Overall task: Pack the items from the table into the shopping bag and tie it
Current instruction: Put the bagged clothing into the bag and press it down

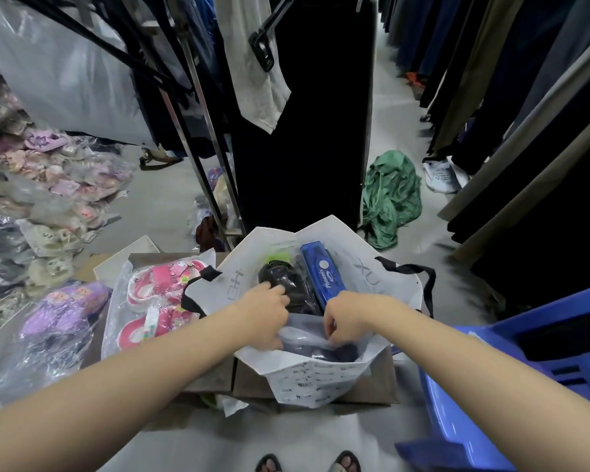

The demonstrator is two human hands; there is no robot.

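White and papery, the shopping bag (382,274) stands open on a low cardboard table (378,383) in front of me, its black strap handles (430,287) flopped to either side. Both my hands are down inside its mouth. My left hand (269,315) is curled over a dark, plastic-wrapped bundle (280,277) at the bag's left side, fingers bent and touching its wrapping. My right hand (346,318) is pinched shut on the clear plastic of a packaged dark garment (321,349) that lies along the near edge of the bag, its film bunched under my fingertips. Just beyond my right hand a blue box (322,274) marked "Phoenix" stands tilted inside the bag, beside the dark bundle. A bit of bright green (280,258) shows behind that bundle; I cannot tell what it is.

Left of the bag, on the table, a pair of pink sandals (157,301) lies in a clear wrapper, touching the bag's side. Further left sits a purple packaged pair (65,311). A blue plastic chair (525,369) is at my right, and a green cloth (392,195) lies crumpled on the floor beyond the bag, near the hanging dark clothes (304,131).
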